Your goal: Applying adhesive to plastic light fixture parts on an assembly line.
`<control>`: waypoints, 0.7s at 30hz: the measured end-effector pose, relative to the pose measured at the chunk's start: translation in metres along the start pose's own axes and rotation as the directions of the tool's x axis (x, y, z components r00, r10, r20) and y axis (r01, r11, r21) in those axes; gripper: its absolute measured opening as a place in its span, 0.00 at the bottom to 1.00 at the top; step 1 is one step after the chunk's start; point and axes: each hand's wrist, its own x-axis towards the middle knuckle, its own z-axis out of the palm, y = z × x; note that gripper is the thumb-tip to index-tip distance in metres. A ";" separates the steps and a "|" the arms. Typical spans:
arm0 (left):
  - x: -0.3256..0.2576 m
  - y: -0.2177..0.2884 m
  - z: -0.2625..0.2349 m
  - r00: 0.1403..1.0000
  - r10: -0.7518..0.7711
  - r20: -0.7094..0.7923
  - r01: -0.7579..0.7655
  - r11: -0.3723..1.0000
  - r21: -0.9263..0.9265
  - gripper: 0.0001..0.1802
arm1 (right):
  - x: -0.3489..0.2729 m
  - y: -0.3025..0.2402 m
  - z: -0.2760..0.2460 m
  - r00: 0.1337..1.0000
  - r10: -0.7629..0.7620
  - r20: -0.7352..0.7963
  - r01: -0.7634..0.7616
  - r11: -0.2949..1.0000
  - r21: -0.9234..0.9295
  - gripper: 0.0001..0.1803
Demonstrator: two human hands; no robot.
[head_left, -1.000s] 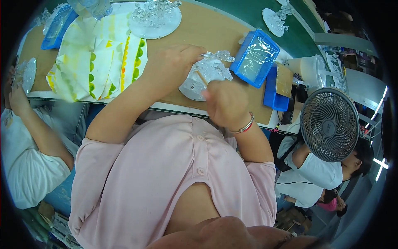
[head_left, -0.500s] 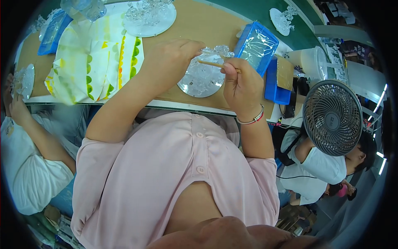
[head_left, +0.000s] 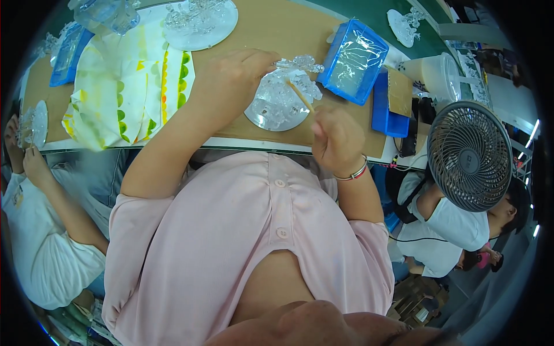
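With my left hand I pinch a clear, knobbly plastic-looking piece above a round white disc. Clear, irregular bits lie over that disc; I cannot make out their exact kind. A thin wooden stick is gripped by my right hand, its far tip slanting up and left over the disc, just below the clear piece. Whether the tip touches anything is too small to tell. My left fingertips are partly hidden behind the hand.
Right of the disc stand a blue tray with clear film, a smaller blue bin and a round fan. A patterned white cloth and another white disc lie left. Co-workers sit on both sides.
My right hand has drawn down toward me, away from the clear piece, and the stick has tilted from nearly level to steeply slanted. My left hand keeps its pinch.
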 end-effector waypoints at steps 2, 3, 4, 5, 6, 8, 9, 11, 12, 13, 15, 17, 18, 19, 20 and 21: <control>0.000 0.002 -0.001 1.000 -0.023 -0.001 0.023 1.000 0.011 0.08 | -0.008 -0.002 -0.001 0.999 -0.027 0.038 0.028 1.000 -0.003 0.05; 0.000 0.002 0.000 1.000 -0.022 0.002 0.022 1.000 0.011 0.08 | -0.011 -0.004 -0.003 0.997 -0.047 0.061 0.047 0.999 -0.001 0.05; 0.000 0.001 0.001 1.000 -0.013 -0.014 0.014 1.000 0.013 0.09 | -0.013 -0.004 -0.004 0.994 -0.067 0.085 0.068 0.998 0.001 0.04; 0.000 0.001 0.001 1.000 -0.005 -0.030 0.005 1.000 0.015 0.09 | -0.015 -0.003 -0.005 0.994 -0.065 0.083 0.065 0.998 -0.001 0.04; 0.000 0.001 0.001 1.000 -0.002 -0.027 0.003 1.000 0.014 0.09 | -0.017 -0.002 -0.007 1.000 0.005 0.018 -0.005 1.000 0.030 0.04; 0.001 0.002 0.002 0.999 0.012 -0.042 -0.011 0.999 0.030 0.10 | -0.018 0.001 -0.008 0.996 0.079 -0.048 -0.075 0.995 0.063 0.04; 0.002 0.002 0.003 0.999 0.016 -0.039 -0.014 0.999 0.029 0.10 | -0.018 0.001 -0.008 0.992 0.111 -0.067 -0.104 0.990 0.096 0.05; 0.002 0.002 0.002 0.999 0.010 -0.032 -0.010 1.000 0.028 0.10 | -0.016 0.000 -0.010 0.985 0.148 -0.086 -0.137 0.982 0.127 0.05; 0.002 0.002 0.002 1.000 0.013 -0.029 -0.012 1.000 0.027 0.10 | -0.016 -0.002 -0.013 0.984 0.163 -0.068 -0.153 0.979 0.138 0.06; 0.002 0.002 0.001 1.000 0.006 -0.025 -0.006 1.000 0.025 0.10 | -0.016 -0.003 -0.015 0.983 0.177 -0.050 -0.168 0.975 0.149 0.06; 0.003 0.002 0.000 1.000 0.001 -0.020 -0.001 1.000 0.025 0.10 | -0.021 -0.002 -0.016 0.975 0.208 -0.076 -0.193 0.968 0.162 0.07; 0.003 0.001 -0.001 1.000 -0.002 -0.005 0.002 1.000 0.001 0.10 | -0.024 0.000 -0.018 0.965 0.241 -0.101 -0.222 0.959 0.174 0.07; 0.004 0.001 -0.003 1.000 0.001 -0.002 -0.001 1.000 0.002 0.10 | -0.022 0.002 -0.020 0.969 0.237 -0.072 -0.223 0.960 0.169 0.09; 0.004 0.002 -0.005 1.000 -0.003 0.017 0.003 1.000 0.006 0.10 | -0.022 0.004 -0.022 0.971 0.234 -0.043 -0.225 0.961 0.162 0.11; 0.005 0.003 -0.006 0.999 -0.006 0.036 0.005 1.000 0.011 0.10 | -0.022 0.006 -0.024 0.970 0.238 -0.047 -0.228 0.960 0.161 0.11; 0.005 0.002 -0.005 0.999 -0.001 0.040 0.000 1.000 0.011 0.10 | -0.023 0.010 -0.026 0.948 0.316 -0.037 -0.305 0.936 0.174 0.12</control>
